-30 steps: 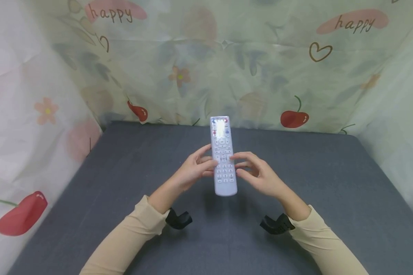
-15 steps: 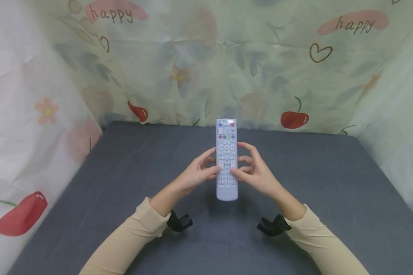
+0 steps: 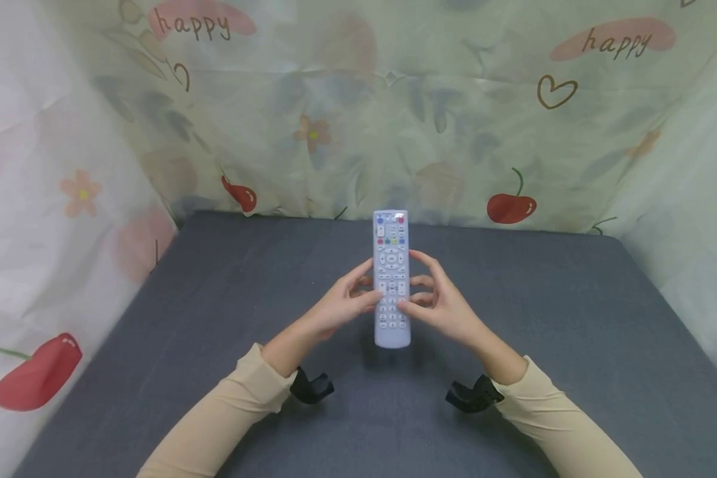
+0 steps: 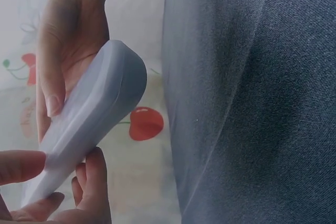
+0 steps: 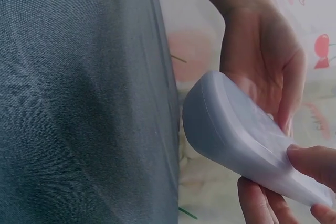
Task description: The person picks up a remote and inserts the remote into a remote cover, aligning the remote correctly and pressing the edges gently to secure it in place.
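A white remote control (image 3: 392, 279) with several small buttons, some coloured, is held upright above the dark table, its button face toward the head camera. On its left edge my left hand (image 3: 345, 303) pinches it, thumb on the front and fingers behind. From the other side my right hand (image 3: 445, 304) grips it the same way, thumb on the lower buttons. Both wrist views show the rounded lower end of the remote control (image 4: 94, 103) raised off the cloth. The fingertips behind it are partly hidden in the head view.
A dark grey cloth (image 3: 245, 279) covers the table. Pale curtains (image 3: 358, 106) printed with cherries, flowers and the word "happy" stand at the back and both sides. Black straps with mounts (image 3: 311, 387) sit at both wrists.
The remote control has moved slightly right and down and turned more upright, and the glare on its top is gone. My right thumb has come onto its front, fingers going behind.
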Motion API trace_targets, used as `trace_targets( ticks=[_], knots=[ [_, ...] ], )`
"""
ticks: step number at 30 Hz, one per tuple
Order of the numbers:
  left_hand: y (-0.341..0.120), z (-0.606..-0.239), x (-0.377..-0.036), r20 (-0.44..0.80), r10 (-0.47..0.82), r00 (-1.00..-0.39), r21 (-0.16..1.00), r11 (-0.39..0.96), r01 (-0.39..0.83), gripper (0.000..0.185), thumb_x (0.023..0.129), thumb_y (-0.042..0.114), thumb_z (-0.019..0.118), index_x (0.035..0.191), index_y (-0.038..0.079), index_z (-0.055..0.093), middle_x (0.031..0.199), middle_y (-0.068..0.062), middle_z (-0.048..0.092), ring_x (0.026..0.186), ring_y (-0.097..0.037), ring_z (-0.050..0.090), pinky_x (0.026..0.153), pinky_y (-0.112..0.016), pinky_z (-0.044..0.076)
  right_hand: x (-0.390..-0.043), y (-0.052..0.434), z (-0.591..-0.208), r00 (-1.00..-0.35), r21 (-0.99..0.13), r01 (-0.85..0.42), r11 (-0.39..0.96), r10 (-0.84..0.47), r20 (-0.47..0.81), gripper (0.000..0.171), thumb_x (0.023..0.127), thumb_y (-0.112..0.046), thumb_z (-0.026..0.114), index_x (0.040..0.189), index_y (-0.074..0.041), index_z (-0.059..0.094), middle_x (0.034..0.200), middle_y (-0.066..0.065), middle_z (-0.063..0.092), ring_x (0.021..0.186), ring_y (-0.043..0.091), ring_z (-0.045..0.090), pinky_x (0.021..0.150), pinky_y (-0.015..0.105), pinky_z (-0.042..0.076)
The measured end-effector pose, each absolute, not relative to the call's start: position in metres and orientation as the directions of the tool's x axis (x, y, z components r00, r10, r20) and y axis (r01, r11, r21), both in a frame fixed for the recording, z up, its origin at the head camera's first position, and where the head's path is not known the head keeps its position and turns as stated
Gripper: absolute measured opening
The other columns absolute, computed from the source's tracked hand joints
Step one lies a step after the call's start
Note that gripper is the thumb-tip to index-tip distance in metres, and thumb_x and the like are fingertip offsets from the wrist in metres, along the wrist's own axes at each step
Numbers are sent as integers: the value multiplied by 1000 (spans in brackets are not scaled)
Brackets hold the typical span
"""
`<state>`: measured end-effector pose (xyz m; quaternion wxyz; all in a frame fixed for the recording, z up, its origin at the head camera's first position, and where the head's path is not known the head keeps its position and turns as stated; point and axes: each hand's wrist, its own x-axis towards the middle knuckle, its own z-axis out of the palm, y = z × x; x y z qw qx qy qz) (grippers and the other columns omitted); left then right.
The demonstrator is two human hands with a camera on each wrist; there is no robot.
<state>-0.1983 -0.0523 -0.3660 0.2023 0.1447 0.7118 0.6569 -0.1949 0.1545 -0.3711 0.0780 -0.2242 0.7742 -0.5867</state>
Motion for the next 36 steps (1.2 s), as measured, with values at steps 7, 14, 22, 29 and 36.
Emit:
trace_targets(
  ticks=[7,14,22,29,36],
  knots=[
    [-50,-369,-199,-101,448,-888,991,124,-50,63,96,7,47,150,19,17,123,-21,46,101,-22,57,93,-40,51,-196,153,-376,-883,-930,-272,246,-449,139,82,85,0,64,148,-10,12,118,30,53,92,34,66,74,28,55],
    [-47,-375,-200,-138,371,-918,984,160,-82,59,95,8,50,147,9,22,117,-18,49,98,-23,61,88,-38,53,-199,153,-382,-890,-925,-264,273,-439,124,81,85,0,64,148,-10,14,119,30,53,92,33,67,74,29,55],
    [-42,-380,-202,-157,288,-945,984,129,-124,50,93,10,53,138,-1,33,122,-23,52,104,-30,61,91,-42,51,-205,154,-387,-900,-930,-219,294,-429,77,78,87,-2,62,147,-7,13,121,31,52,97,36,65,78,38,56],
    [-41,-383,-204,-193,292,-937,975,164,-150,49,93,10,54,137,2,36,128,-22,51,108,-33,60,92,-41,51,-211,155,-391,-910,-941,-166,296,-413,30,77,88,0,60,147,-5,11,123,33,50,98,39,64,77,40,56],
    [-42,-391,-208,-253,396,-883,953,258,-157,67,92,10,54,149,14,20,124,-24,52,100,-28,63,87,-37,54,-222,158,-397,-926,-945,-102,311,-376,-23,76,89,-1,59,148,-5,10,123,33,50,95,36,66,77,40,56]
  ],
)
